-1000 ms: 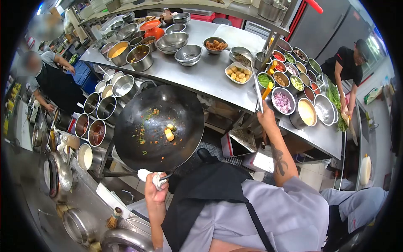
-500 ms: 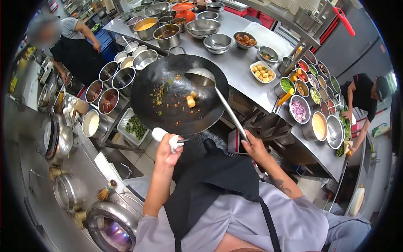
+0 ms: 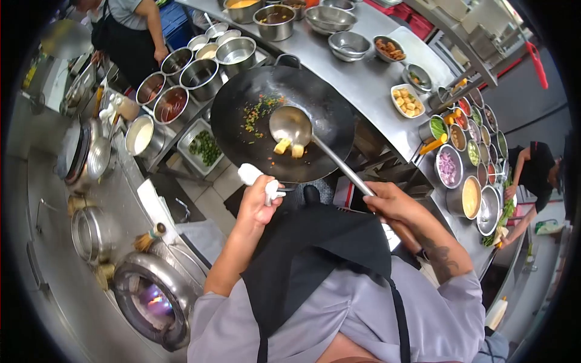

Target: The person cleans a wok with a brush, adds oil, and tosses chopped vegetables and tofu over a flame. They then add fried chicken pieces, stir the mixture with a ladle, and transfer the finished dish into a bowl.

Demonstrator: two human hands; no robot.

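Observation:
My left hand (image 3: 259,199) is closed on the wok's handle, with a white cloth (image 3: 250,174) bunched in its grip. Away from the burner, the black wok (image 3: 330,115) is held out toward the steel counter. My right hand (image 3: 390,201) is wrapped round the handle of a long steel ladle (image 3: 290,124). The ladle's bowl is low over the wok, close to two yellowish cubes (image 3: 282,146), which look like fried tofu. Chopped colourful bits (image 3: 260,114) lie scattered on the wok's far left side. A white dish of similar golden cubes (image 3: 407,101) stands on the counter.
A burner (image 3: 158,300) with a visible flame is at lower left, a brush (image 3: 149,238) beside it. Sauce pots (image 3: 171,106) line the left shelf. Ingredient bowls, including chopped onion (image 3: 448,167), crowd the right counter. One person (image 3: 130,45) stands far left, another (image 3: 535,175) handles greens at right.
The ladle's bowl has swung down and toward me, beside the cubes in the wok. My right hand has moved to the right, with more of the ladle's handle showing. The view has shifted.

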